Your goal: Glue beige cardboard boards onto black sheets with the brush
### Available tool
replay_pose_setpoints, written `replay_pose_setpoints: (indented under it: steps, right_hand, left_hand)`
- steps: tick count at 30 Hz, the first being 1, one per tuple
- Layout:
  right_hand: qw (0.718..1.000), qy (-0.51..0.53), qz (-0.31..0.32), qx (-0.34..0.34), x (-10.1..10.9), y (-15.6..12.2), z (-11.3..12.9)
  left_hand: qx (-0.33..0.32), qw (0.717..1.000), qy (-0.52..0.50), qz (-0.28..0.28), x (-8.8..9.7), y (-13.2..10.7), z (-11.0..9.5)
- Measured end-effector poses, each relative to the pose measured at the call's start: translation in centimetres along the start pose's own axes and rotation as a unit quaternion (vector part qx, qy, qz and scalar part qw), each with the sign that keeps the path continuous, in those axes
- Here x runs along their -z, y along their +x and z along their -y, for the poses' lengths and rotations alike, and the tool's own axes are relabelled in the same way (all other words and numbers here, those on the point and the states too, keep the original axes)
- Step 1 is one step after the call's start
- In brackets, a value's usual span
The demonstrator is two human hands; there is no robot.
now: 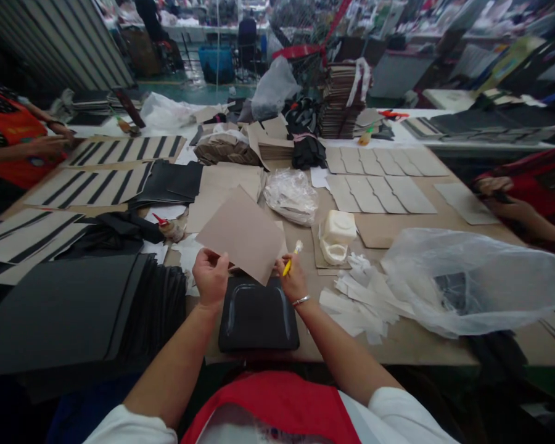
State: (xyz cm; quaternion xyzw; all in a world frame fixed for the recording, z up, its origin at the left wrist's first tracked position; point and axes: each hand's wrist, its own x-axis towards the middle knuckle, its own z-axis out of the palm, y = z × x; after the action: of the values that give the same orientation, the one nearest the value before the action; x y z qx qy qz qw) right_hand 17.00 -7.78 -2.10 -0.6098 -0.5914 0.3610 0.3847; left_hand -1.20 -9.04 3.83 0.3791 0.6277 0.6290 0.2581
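A brown cardboard sheet (243, 234) is lifted off the table, tilted, with my left hand (210, 276) pinching its lower left edge. My right hand (292, 280) touches the sheet's right corner while gripping a small yellow-handled brush (291, 259) with a pale tip pointing up. Under both hands lies a shiny black panel (258, 314) near the table's front edge. A white glue container (337, 235) stands just right of the brush.
Stacks of black sheets (65, 311) fill the left. Clear plastic bags (472, 280), white paper strips (358, 299) and rows of grey cardboard pieces (379, 179) lie right. Other people's hands work at the left (46, 145) and right (504, 197) edges.
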Motion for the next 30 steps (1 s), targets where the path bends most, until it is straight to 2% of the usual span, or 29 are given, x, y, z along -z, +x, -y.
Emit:
replay_pose_setpoints:
  steps: [3, 5, 7, 9, 11, 13, 15, 18, 22, 30]
  right_hand:
    - [0.999, -0.005, -0.053, -0.007, 0.4, -0.6, 0.3]
    - [0.997, -0.019, -0.069, 0.013, 1.6, -1.6, -0.3]
    - [0.996, -0.05, -0.063, 0.027, 3.2, -3.1, -1.4]
    - [0.994, -0.103, -0.04, 0.026, 4.6, -5.0, -3.0]
    - [0.988, -0.155, -0.004, 0.02, 5.3, -7.1, -4.8]
    - [0.981, -0.192, 0.033, 0.018, 5.2, -9.0, -6.6]
    - [0.972, -0.226, 0.054, 0.017, 4.3, -10.4, -8.1]
    - [0.96, -0.271, 0.066, 0.017, 2.6, -11.1, -9.7]
    - [0.95, -0.304, 0.064, 0.021, 1.1, -10.7, -11.0]
    - [0.94, -0.336, 0.064, -0.011, 0.0, -9.7, -11.4]
  left_hand:
    - [0.074, 0.989, -0.12, 0.043, 0.6, -2.5, 0.0]
    - [0.101, 0.981, -0.153, 0.071, 1.4, -3.5, 0.7]
    - [0.144, 0.976, -0.148, 0.075, 3.0, -4.2, 2.2]
    - [0.196, 0.973, -0.099, 0.077, 5.2, -4.9, 4.5]
    - [0.238, 0.966, -0.019, 0.105, 7.3, -6.0, 7.1]
    - [0.262, 0.952, 0.063, 0.147, 9.0, -7.3, 9.4]
    - [0.259, 0.942, 0.13, 0.171, 9.9, -8.2, 11.2]
    - [0.225, 0.937, 0.206, 0.172, 10.3, -8.4, 13.0]
    - [0.215, 0.929, 0.245, 0.177, 10.0, -7.6, 14.3]
    - [0.207, 0.923, 0.264, 0.188, 9.4, -6.6, 14.9]
